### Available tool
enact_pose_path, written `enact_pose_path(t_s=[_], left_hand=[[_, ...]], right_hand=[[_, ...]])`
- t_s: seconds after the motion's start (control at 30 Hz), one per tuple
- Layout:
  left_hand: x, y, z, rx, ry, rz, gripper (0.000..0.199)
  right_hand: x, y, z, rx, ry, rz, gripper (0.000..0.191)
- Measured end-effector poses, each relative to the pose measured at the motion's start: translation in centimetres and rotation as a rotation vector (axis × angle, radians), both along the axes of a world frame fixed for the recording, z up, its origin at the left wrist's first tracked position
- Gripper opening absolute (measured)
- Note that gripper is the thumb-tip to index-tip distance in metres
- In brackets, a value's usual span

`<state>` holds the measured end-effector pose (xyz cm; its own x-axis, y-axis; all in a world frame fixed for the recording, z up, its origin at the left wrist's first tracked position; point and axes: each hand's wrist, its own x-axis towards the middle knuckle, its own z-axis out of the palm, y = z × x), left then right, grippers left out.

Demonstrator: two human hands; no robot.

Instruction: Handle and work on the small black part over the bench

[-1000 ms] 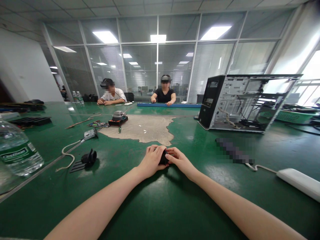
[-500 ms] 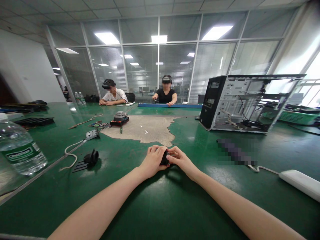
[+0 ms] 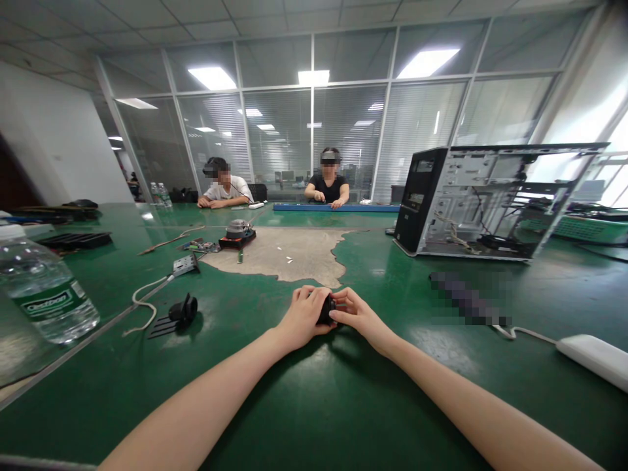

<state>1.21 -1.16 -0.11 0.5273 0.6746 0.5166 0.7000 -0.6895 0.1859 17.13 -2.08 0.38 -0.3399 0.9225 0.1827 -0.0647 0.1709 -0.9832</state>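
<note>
A small black rounded object point(image 3: 326, 311) is held between my two hands, just above or on the green tabletop point(image 3: 314, 405); its kind is hard to make out. My left hand point(image 3: 303, 315) wraps round it from the left, covering much of it. From the right, my right hand point(image 3: 357, 314) pinches its side with thumb and fingers. To the left lies a black plastic part point(image 3: 180, 313) with a round ring and flat prongs.
An opened computer case point(image 3: 432, 203) stands at the right. A water bottle point(image 3: 49, 288) is at the left. A white power strip point(image 3: 593, 356) lies right. A heatsink fan point(image 3: 238, 233) rests on the bare patch. Two people point(image 3: 330, 186) sit across the table.
The whole view has shifted slightly. Both my hands keep their hold on the black object. Across the table, the person in black has lowered a raised hand.
</note>
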Motion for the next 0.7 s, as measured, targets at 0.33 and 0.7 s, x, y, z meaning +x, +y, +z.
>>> enact_pose_path(t_s=[0.33, 0.7], left_hand=[[0.0, 0.0, 0.0, 0.0, -0.002, -0.009, 0.055], [0.0, 0.1, -0.1, 0.011, 0.016, -0.004, 0.052]], right_hand=[[0.4, 1.0, -1.4, 0.024, -0.075, -0.053, 0.03], [0.3, 0.5, -0.9, 0.018, -0.009, -0.021, 0.026]])
